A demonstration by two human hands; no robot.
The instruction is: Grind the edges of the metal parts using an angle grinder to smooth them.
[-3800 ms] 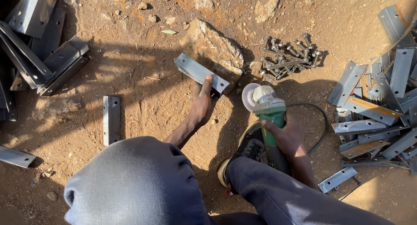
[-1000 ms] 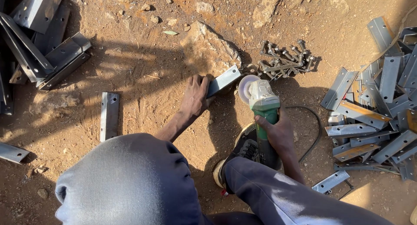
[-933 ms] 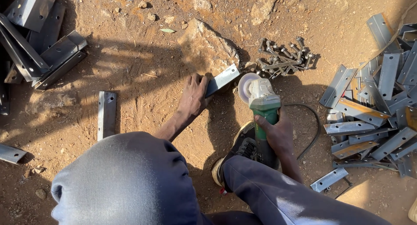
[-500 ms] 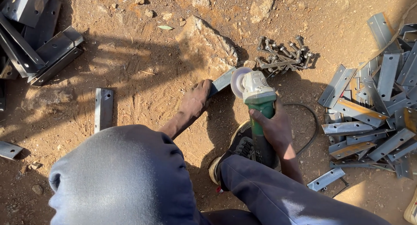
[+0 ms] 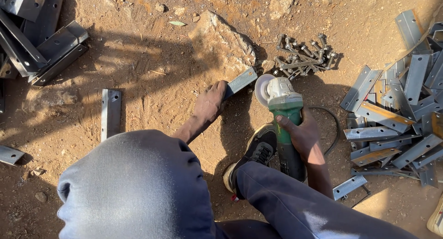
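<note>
I see my left hand (image 5: 211, 102) stretched forward, palm down, fingers pressed onto a flat steel bracket (image 5: 242, 81) lying on the dirt beside a rock (image 5: 221, 38). My right hand (image 5: 300, 134) is wrapped around the green angle grinder (image 5: 282, 111), wrist bent, its disc (image 5: 262, 88) just beside the bracket's end.

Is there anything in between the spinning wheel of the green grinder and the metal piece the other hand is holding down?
Nothing visible. The grinder's disc sits right beside the end of the metal strip, with only bare dirt in the small gap. The left hand presses on the strip's other end, away from the disc. The right hand grips the grinder's body.
</note>
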